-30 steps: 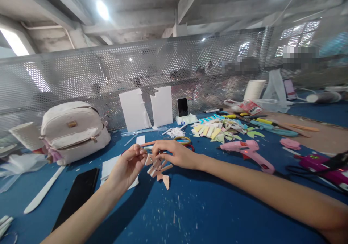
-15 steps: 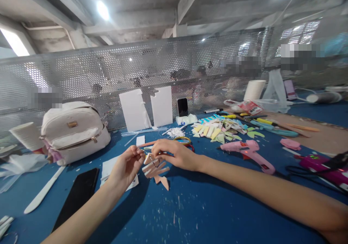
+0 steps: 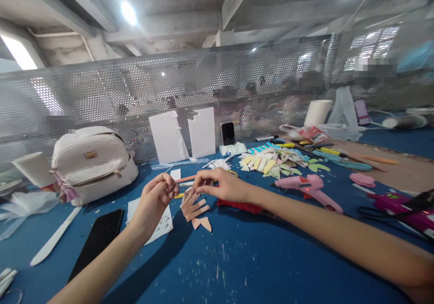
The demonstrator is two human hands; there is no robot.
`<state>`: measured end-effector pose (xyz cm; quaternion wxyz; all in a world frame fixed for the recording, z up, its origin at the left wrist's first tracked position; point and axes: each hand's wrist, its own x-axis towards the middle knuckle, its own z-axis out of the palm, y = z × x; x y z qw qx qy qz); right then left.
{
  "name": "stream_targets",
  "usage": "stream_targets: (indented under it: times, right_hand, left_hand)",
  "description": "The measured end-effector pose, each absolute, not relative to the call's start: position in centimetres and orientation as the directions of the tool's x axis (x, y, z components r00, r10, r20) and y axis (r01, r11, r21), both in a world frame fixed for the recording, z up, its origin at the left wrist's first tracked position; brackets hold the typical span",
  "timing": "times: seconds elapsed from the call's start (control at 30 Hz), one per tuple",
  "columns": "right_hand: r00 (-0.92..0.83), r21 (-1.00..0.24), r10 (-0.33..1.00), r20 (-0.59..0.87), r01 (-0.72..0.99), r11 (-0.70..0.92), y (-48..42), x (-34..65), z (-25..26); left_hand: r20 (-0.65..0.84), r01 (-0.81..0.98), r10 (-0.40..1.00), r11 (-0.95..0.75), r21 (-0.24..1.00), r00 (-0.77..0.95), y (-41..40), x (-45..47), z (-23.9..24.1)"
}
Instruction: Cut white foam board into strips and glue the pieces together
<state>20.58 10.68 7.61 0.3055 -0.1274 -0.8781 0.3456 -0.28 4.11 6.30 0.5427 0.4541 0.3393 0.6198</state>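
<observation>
Peach piece [image 3: 195, 210] is just under the right hand [image 3: 220, 186], above or on the blue table [image 3: 251, 263], can't tell which; slatted, prob. foam, so v. light, a bit bendy, thin strips apt to snap; best held by the solid middle, not strip tips; right fingers look pinched on its top end; left hand [image 3: 158, 193] has fingertips drawn together nearby, can't tell what's btwn; vs. ½ sec ago, left hand's higher, more dotted paper [image 3: 165, 225] shows, & something red [image 3: 239, 206] shows under right wrist.
</observation>
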Motion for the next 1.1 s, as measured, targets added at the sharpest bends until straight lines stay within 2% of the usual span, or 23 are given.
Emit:
stream_targets:
  times: [0.07, 0.27, 0.57, 0.83, 1.1]
  right_hand:
    - [-0.749, -0.706, 0.464, 0.473, -0.007, 0.709, 10.7, 20.7, 8.3]
    - [-0.665, -0.823, 0.541, 0.515, -0.207, 0.529, 10.0, 21.2, 10.4]
    - [-0.645, -0.867, 0.619, 0.449, -0.147, 0.476, 9.0, 20.8, 10.6]
    - [-0.618, -0.856, 0.664, 0.421, -0.027, 0.517, 7.7, 20.2, 10.1]
    - [-0.66, -0.857, 0.605, 0.445, -0.117, 0.502, 7.6, 20.0, 9.6]
  left_hand:
    - [0.23, -0.307, 0.973, -0.212, 0.928, 0.024, 3.9, -0.4, 6.6]
    - [0.306, -0.14, 0.951, -0.297, 0.945, 0.052, 2.9, -0.1, 7.4]
    - [0.363, -0.015, 0.931, -0.362, 0.932, 0.044, 2.2, 0.9, 7.9]
    - [0.389, -0.023, 0.917, -0.389, 0.921, 0.081, 1.9, 1.2, 7.8]
    - [0.383, -0.041, 0.918, -0.381, 0.924, 0.097, 1.6, 1.8, 7.6]
